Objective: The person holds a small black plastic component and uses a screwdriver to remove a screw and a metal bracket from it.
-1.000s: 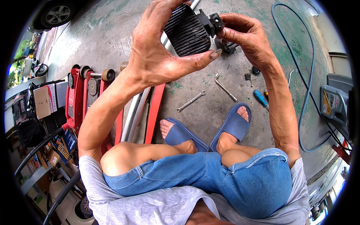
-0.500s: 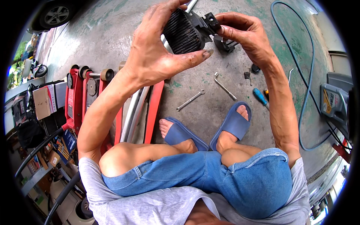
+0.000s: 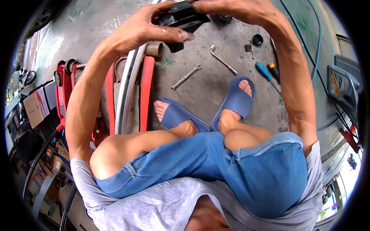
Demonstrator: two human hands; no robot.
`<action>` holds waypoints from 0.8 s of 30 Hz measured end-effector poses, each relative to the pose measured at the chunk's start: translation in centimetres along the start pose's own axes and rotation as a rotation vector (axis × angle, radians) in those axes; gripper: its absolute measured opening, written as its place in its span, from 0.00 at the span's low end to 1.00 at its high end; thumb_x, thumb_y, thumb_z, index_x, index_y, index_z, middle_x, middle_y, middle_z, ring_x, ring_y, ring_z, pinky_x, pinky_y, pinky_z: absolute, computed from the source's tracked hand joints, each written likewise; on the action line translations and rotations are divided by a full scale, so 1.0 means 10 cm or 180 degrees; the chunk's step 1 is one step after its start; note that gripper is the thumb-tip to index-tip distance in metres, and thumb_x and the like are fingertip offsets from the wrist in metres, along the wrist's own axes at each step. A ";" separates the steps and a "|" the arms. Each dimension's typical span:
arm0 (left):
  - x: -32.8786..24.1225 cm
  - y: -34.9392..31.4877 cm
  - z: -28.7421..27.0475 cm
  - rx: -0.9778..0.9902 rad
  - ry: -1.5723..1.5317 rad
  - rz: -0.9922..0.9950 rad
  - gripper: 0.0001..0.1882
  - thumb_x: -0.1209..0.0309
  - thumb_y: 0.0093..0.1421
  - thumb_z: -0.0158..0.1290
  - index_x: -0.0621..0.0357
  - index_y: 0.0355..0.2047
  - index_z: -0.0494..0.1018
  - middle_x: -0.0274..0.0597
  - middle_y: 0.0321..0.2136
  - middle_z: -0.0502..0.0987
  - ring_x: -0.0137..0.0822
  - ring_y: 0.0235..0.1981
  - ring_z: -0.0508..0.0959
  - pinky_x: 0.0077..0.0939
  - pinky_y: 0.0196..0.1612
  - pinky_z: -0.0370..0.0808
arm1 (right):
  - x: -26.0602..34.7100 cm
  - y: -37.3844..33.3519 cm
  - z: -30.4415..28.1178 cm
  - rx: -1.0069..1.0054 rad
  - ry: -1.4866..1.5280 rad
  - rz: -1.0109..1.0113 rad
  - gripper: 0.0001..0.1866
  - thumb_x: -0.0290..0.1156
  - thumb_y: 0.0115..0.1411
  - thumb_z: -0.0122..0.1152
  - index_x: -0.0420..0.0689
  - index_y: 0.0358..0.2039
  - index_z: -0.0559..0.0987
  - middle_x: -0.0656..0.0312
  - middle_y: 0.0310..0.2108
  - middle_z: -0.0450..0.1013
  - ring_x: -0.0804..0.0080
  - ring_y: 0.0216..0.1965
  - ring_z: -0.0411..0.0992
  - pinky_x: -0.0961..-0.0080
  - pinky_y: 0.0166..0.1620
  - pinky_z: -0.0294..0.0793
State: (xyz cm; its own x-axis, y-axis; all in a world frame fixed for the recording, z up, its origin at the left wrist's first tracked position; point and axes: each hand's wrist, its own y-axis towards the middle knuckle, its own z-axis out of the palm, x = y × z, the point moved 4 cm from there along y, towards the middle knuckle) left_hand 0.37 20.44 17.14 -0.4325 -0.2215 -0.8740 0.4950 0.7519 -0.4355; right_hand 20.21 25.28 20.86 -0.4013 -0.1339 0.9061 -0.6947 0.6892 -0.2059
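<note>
Up at the top edge of the head view, a black ribbed part (image 3: 184, 24) is held above the floor; its ribbed face is now turned from sight, and a smooth dark side shows. My left hand (image 3: 148, 29) is closed round its left end, thumb along the near side. From the right, my right hand (image 3: 223, 7) has its fingertips on the part's upper edge; the frame cuts off some of the fingers. Beyond the hands, a dark object (image 3: 224, 18) lies on the floor, partly covered by my right hand.
On the concrete lie a combination wrench (image 3: 186, 77), an L-shaped socket wrench (image 3: 223, 61), a blue-handled screwdriver (image 3: 264, 71) and a round black cap (image 3: 257, 39). Red floor jacks (image 3: 62, 90) stand left. At right are a grey jug (image 3: 342, 81) and a blue hose (image 3: 298, 30).
Both hands have gone up and a little left in view with the black part. It has been turned, so its ribs no longer face me. The floor items appear higher in view.
</note>
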 end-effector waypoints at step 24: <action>1.13 -0.24 0.45 -0.1503 -0.2761 -0.0845 0.20 0.57 0.56 0.66 0.60 0.39 0.79 0.35 0.29 0.80 0.28 0.29 0.81 0.24 0.38 0.79 | -1.38 -0.28 1.63 -0.0756 -0.0674 -0.0377 0.11 0.29 0.58 0.60 0.43 0.41 0.82 0.51 0.36 0.78 0.51 0.39 0.79 0.59 0.42 0.80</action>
State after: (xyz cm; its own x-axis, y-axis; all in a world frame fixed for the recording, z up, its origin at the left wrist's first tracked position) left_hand -2.26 13.33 7.31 0.3023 -0.6489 -0.6983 0.0341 0.7394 -0.6724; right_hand 17.96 13.62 2.87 -0.4584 -0.3507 0.8166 -0.5955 0.8033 0.0107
